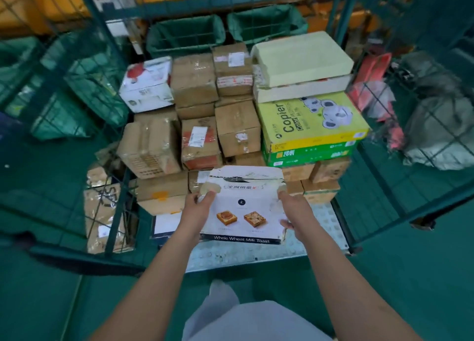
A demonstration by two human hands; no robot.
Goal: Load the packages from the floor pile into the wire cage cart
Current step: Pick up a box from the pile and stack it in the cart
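Note:
I hold a white box printed "Whole Wheat Milk Toast" over the front of the wire cage cart's metal floor. My left hand grips its left edge and my right hand grips its right edge. Behind it the cart is stacked with brown cardboard boxes, a yellow-green "Copier" paper carton and pale flat boxes on top at the right.
Green wire cage walls stand on the left and right. A brown parcel leans outside the left wall. Green-lined bins sit behind the cart. Grey and red bags lie beyond the right wall. The floor is green.

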